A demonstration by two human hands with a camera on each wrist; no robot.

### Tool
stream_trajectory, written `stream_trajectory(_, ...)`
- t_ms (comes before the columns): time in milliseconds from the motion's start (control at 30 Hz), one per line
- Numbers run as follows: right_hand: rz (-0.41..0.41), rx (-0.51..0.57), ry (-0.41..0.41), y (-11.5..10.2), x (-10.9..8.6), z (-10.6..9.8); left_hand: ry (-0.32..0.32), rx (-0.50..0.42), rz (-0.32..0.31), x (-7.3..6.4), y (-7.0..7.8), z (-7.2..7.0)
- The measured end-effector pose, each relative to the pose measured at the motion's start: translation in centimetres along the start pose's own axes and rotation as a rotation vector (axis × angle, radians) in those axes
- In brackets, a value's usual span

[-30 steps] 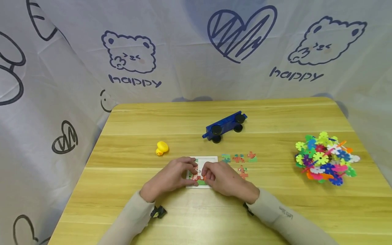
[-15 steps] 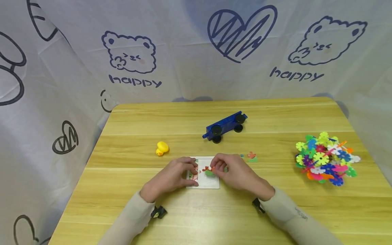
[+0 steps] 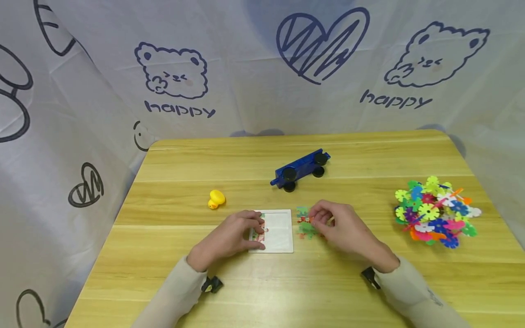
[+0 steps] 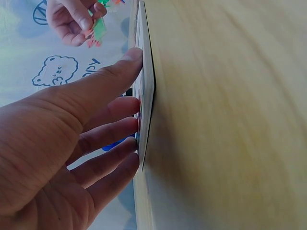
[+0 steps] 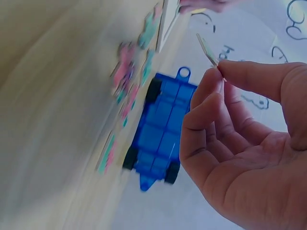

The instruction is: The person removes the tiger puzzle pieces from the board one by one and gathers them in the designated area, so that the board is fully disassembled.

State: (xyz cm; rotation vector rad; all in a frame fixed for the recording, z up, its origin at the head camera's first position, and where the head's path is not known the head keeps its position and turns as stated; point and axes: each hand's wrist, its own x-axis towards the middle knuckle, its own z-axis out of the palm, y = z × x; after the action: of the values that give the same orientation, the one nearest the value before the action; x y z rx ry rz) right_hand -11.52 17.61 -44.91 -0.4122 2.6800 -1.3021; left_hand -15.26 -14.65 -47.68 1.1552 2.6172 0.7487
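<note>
My left hand [image 3: 231, 234] rests its fingertips on the left side of a white puzzle tray [image 3: 280, 243]. Between thumb and fingers, puzzle pieces [image 3: 260, 236] in red and green show along the tray's left side, partly covered. To the right of the tray, my right hand [image 3: 344, 228] is raised over the table. Its thumb and forefinger pinch a green and red puzzle piece [image 4: 99, 29], seen edge-on as a thin puzzle piece [image 5: 205, 48] in the right wrist view. Loose puzzle pieces [image 3: 302, 211] lie below, some hidden by that hand.
A blue toy wagon [image 3: 301, 168] with black wheels lies behind the tray. A small yellow duck [image 3: 217, 199] sits at the back left. Colourful flower-shaped plastic pieces [image 3: 436, 212] are heaped on the right. A printed cloth [image 3: 246, 91] hangs behind the table.
My right hand has lifted a joined green and red puzzle piece out of the tray and carried it right, over the loose pieces. The left hand has stayed put.
</note>
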Motion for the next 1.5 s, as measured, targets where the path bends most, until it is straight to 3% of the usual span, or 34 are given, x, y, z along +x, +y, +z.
stream_trajectory(400, 0.097, -0.016, 0.078, 2.7, -2.4, -2.2, 0.000, -0.005, -0.007, -0.1, 0.0, 0.1)
stream_trajectory(633, 0.125, -0.018, 0.068, 3.8, -3.1, -2.9, 0.000, -0.011, -0.010, -0.1, 0.1, 0.1)
stream_trajectory(867, 0.155, -0.055, 0.029, 4.4, -3.5, -3.0, -0.002, 0.003, -0.009, 0.0, 0.1, 0.1)
stream_trajectory(1500, 0.154, -0.135, 0.076, 4.6, -3.5, -2.7, -0.002, 0.009, -0.004, 0.1, 0.3, 0.1)
